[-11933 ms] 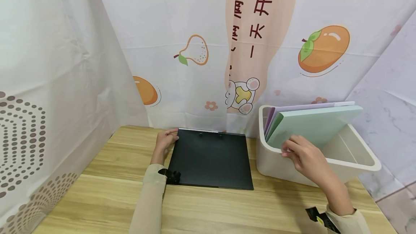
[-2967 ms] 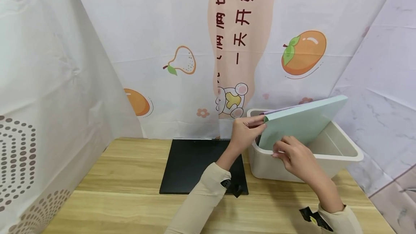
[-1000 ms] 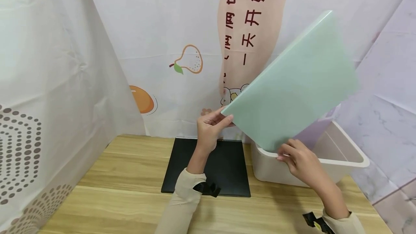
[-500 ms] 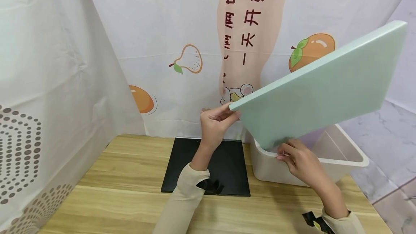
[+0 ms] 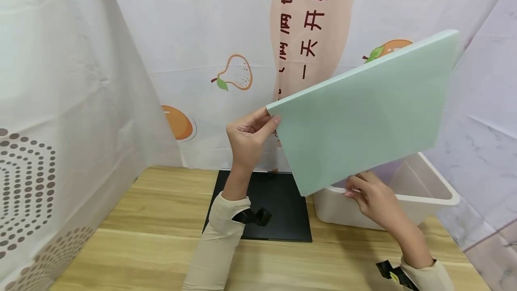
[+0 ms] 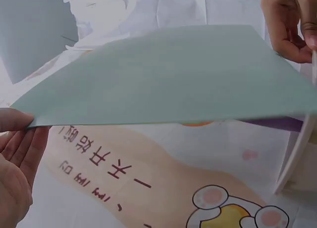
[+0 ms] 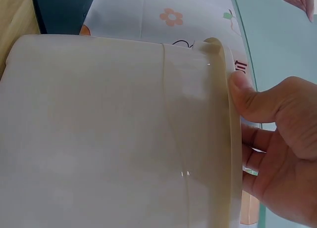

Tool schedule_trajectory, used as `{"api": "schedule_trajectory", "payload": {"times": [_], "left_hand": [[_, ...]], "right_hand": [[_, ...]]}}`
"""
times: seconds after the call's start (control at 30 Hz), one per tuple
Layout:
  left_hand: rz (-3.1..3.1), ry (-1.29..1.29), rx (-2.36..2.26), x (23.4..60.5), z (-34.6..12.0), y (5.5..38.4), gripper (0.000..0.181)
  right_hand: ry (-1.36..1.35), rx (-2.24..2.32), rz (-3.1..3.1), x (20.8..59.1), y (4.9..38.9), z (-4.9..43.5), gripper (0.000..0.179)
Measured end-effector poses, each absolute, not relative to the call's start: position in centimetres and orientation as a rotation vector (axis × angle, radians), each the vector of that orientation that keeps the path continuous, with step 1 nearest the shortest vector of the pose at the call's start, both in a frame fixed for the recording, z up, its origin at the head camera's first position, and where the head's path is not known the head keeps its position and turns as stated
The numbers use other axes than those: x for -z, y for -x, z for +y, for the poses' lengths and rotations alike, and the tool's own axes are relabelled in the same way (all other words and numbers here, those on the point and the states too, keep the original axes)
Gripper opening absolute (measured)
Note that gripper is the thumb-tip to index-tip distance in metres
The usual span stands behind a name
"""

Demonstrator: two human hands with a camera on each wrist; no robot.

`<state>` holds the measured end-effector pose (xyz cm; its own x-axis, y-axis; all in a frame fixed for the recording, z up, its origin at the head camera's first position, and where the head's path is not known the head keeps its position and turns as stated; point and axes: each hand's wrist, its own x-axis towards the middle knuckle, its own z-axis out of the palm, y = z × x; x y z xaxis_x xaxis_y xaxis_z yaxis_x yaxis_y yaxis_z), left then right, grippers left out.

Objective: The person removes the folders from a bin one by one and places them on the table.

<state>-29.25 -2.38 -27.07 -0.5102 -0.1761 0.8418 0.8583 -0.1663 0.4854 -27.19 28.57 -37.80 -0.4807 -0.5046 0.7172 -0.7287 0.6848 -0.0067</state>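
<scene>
In the head view, my left hand (image 5: 246, 140) pinches the left corner of a mint-green file folder (image 5: 363, 116), thumb in front and fingers behind. The folder is raised and tilted, its far end higher, partly in front of the off-white bin (image 5: 337, 212). My right hand (image 5: 373, 199) grips the bin's front rim; the right wrist view shows the thumb (image 7: 242, 92) on the outside and fingers inside. A purple folder (image 5: 388, 172) stands in the bin, mostly hidden. A black folder (image 5: 280, 210) lies flat on the table, partly covered by my left arm.
The wooden table (image 5: 141, 255) extends left and in front of the black folder. A white printed curtain (image 5: 194, 21) hangs right behind the table, with another curtain (image 5: 60, 80) at the left. Marbled sheeting (image 5: 484, 169) lies beyond the bin on the right.
My left hand left the black folder, took the green folder's corner and lifted it out of the bin. Lately it moved up and left with it. My right hand stayed on the rim.
</scene>
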Motion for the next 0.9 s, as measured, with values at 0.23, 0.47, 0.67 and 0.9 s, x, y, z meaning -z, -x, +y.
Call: {"api": "schedule_trajectory", "payload": {"times": [0.23, 0.47, 0.67, 0.9], "left_hand": [[-1.382, 0.754, 1.747, 28.2, -2.8, 30.1, 0.026], [-1.425, 0.747, 1.686, 27.8, -3.5, 29.9, 0.026], [-1.466, 0.802, 1.665, 27.3, -3.8, 29.7, 0.028], [-1.501, 0.869, 1.71, 27.2, -4.4, 29.7, 0.035]], "right_hand": [[-0.945, -0.424, -2.191, 37.9, 27.2, 28.8, 0.042], [-0.956, -0.44, -2.175, 37.5, 27.3, 28.7, 0.048], [-0.952, -0.436, -2.169, 37.4, 27.3, 28.6, 0.047], [-0.956, -0.442, -2.182, 37.6, 27.1, 28.6, 0.049]]}}
